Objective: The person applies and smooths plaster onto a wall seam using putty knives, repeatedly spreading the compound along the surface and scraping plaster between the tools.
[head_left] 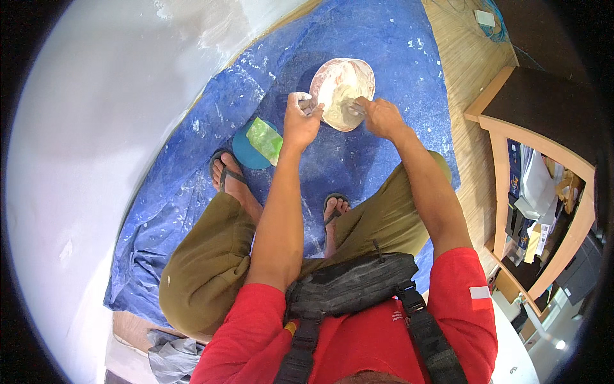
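A pale round container [339, 72] holds cream-coloured powder or paste on the blue sheet. My left hand [304, 118], its fingers curled and smeared white, grips the container's left rim. My right hand [382, 116] is closed on a small scraping tool [357, 109] that dips into the cream material at the right side. Just left of my left hand, a green flat piece [262, 137] lies on a teal round lid or dish [246, 152].
I squat on a wrinkled, white-spattered blue sheet [409, 57] beside a white wall [77, 160]. On the right are wooden flooring [454, 38], cable coils [495, 29], a white box [484, 18] and an open wooden cabinet [495, 125] with papers inside. A grey bag [173, 355] lies behind me.
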The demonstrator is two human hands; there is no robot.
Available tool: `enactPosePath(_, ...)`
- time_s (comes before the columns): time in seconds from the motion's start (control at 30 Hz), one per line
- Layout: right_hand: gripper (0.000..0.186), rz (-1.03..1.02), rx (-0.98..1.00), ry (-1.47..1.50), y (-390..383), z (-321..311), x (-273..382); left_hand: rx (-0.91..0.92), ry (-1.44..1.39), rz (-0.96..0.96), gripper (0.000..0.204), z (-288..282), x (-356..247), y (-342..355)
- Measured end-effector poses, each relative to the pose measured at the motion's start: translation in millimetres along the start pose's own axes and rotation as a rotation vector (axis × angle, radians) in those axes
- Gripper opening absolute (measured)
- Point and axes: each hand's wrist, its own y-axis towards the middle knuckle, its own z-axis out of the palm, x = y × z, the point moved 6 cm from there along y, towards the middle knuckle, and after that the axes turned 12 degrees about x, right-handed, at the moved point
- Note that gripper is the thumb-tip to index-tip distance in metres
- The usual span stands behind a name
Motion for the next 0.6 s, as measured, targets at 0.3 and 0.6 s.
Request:
enactPosePath(0.3,0.049,-0.123,-0.032,0.238,8.1,10.6,4.1,-0.033,-0.028,0.039,0.052,-1.2,8.9,1.1)
enactPosePath(0.6,0.044,-0.312,-0.006,0.463,17.6,15.4,2.1,-0.017,-0.089,-0.045,0.064,-1.8,4.8,-2.7)
